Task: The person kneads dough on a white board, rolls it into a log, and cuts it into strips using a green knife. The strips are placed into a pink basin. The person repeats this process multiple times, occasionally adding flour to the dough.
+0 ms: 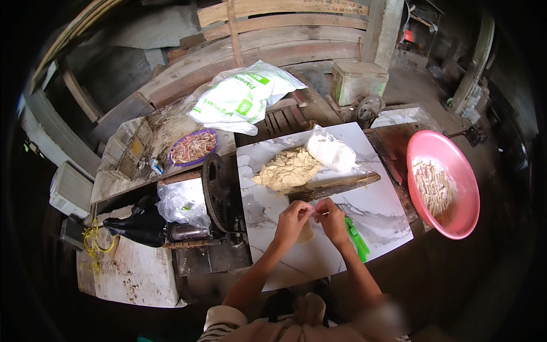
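My left hand (290,222) and my right hand (333,222) meet over the near half of a white marbled board (268,228). Both sets of fingertips are pinched together around something small and pale that I cannot make out. Below them, partly hidden by the left hand, lies a flat tan piece of dough (306,232). Just beyond the hands rests a dark, worn wooden stick (342,187). Behind it sits a large lumpy mass of dough (288,169), beside a clear bag of white powder (331,151). A bright green plastic tool (356,239) lies right of my right hand.
A pink basin (472,196) of pale dough strips (434,191) stands at the right. Left of the board is a machine with a dark wheel (214,191) and a plastic bag (181,202) on top. Farther back are a purple-rimmed dish (216,142) of reddish shreds and a white sack (239,97).
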`<state>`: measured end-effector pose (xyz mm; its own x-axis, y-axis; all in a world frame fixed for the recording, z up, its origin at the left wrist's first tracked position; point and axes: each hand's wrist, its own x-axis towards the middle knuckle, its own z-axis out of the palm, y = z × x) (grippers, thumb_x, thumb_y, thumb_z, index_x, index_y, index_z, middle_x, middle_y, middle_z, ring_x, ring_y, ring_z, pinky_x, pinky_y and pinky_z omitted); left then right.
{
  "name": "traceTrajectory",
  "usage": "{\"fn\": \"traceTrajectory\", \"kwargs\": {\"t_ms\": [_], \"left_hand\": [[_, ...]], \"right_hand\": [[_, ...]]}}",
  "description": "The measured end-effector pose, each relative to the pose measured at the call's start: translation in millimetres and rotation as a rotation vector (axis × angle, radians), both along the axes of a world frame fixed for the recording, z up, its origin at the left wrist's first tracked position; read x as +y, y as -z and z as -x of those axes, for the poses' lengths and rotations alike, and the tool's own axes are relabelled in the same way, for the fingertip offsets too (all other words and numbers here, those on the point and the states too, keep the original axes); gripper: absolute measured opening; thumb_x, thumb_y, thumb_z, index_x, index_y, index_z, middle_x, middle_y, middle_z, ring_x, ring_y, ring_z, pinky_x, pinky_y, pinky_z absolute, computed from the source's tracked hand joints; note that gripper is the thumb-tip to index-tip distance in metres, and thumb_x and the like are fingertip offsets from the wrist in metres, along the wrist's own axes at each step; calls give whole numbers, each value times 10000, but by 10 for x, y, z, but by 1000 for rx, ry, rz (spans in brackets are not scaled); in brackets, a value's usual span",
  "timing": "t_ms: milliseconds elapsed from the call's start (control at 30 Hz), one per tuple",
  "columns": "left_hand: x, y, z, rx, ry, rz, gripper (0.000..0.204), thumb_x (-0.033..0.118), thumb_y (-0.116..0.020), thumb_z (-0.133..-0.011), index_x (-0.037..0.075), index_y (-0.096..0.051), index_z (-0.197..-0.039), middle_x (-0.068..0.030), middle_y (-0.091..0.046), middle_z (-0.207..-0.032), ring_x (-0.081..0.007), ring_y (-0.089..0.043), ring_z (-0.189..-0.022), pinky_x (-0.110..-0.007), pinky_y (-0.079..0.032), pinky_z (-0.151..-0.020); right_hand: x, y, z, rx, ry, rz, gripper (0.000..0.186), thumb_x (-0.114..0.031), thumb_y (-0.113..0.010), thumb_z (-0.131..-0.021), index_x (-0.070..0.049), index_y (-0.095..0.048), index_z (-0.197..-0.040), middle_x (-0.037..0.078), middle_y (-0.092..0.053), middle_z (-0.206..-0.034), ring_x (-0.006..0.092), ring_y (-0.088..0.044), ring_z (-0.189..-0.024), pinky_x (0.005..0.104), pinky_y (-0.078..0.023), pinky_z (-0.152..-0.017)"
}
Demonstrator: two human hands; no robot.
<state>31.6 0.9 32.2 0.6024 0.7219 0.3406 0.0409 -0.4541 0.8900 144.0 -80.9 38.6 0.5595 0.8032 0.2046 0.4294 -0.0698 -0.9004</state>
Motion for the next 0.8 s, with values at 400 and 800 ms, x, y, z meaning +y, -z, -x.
{"fn": "traceTrajectory", "kwargs": {"t_ms": [400, 800], "left_hand": [[907, 161, -328, 262, -533, -364, 164, 132, -752, -700, 92, -634, -806, -28, -570, -800, -263, -512, -872, -398, -447, -768], [1218, 547, -413, 267, -633, 156, 622, 316, -883, -544, 38, -462, -907, -119, -454, -907, -291, -432, -891, -394, -385, -803]], "right_hand": [[1285, 421, -646, -370, -100, -64, 208, -174, -763, -694, -128, -642, -856, 80, -562, -894, 315, -457, -961, 446, -379, -810], [1411, 419, -674, -365, -59, 168, 416, -174, -753, -678, -62, -463, -954, 120, -451, -1001, 356, -423, -1001, 467, -384, -817]]}}
